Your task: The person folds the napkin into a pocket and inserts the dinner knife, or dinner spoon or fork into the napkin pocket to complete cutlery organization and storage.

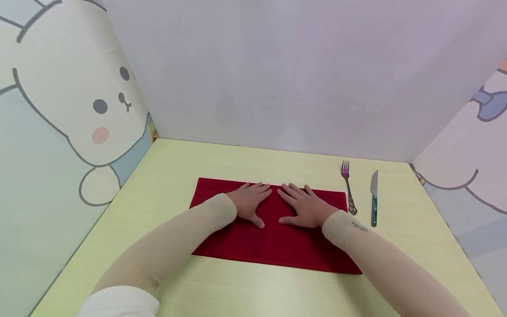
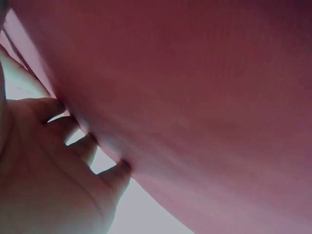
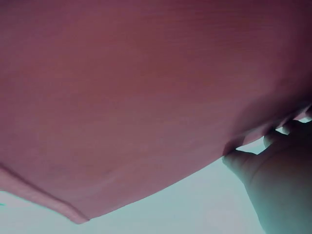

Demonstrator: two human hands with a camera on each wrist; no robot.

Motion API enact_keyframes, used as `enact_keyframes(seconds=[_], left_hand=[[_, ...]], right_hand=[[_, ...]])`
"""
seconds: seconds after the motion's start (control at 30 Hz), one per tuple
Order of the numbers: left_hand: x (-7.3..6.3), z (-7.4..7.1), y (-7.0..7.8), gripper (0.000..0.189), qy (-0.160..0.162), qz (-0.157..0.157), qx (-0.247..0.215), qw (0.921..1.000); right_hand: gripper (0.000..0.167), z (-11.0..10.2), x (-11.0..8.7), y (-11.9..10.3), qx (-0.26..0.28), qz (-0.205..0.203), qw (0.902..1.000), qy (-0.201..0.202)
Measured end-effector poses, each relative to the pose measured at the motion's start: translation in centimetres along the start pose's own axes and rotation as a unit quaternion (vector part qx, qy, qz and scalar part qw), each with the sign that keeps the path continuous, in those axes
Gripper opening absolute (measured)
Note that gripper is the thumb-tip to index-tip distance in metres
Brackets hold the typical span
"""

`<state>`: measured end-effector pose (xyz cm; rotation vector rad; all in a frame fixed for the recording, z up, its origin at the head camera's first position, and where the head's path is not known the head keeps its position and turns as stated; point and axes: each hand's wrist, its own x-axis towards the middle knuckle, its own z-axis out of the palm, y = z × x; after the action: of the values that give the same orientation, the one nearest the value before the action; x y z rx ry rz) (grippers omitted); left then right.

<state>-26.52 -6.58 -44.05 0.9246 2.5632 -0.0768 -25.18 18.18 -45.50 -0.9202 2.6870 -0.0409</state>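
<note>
A red rectangular cloth [image 1: 273, 246] lies spread out on the table, its surface smooth. My left hand [image 1: 250, 202] rests on its upper middle, fingers spread and thumb pointing inward. Beside it, a small gap away, my right hand [image 1: 305, 208] lies on the cloth in the same way, thumb toward the left one. In the left wrist view the fingertips of the left hand [image 2: 58, 161] touch the cloth [image 2: 195, 97]. The right wrist view has the right hand [image 3: 278, 170] with its fingertips against the cloth [image 3: 136, 107], whose hemmed edge shows at lower left.
To the right of the cloth lies a fork [image 1: 349, 189], tines away from me, its ornate handle end near the cloth's edge. Farther right is a knife [image 1: 374, 200] with a green handle. The pale wooden table [image 1: 222, 290] meets a white wall [image 1: 269, 79] at the back.
</note>
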Motion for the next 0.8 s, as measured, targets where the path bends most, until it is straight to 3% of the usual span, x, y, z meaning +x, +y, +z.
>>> enact_keyframes(seconds=[0.23, 0.47, 0.7, 0.8], left_hand=[[-1.2, -0.1, 0.0, 0.110, -0.015, -0.016, 0.004, 0.9997], [-1.9, -0.5, -0.2, 0.118, -0.027, -0.003, 0.005, 0.9996], [-1.3, -0.1, -1.0, 0.128, -0.036, 0.011, 0.003, 0.9993], [-0.7, 0.2, -1.6, 0.129, -0.027, 0.016, 0.012, 0.9994]], right_hand=[[0.107, 1.0, -1.5, 1.6, -0.011, -0.001, 0.9998, 0.015], [0.109, 1.9, -3.3, 3.7, 0.012, 0.012, 0.9991, 0.039], [0.100, 2.1, -4.3, 4.5, 0.046, 0.023, 0.9974, 0.051], [0.104, 2.1, -4.6, 4.6, 0.053, 0.038, 0.9966, 0.049]])
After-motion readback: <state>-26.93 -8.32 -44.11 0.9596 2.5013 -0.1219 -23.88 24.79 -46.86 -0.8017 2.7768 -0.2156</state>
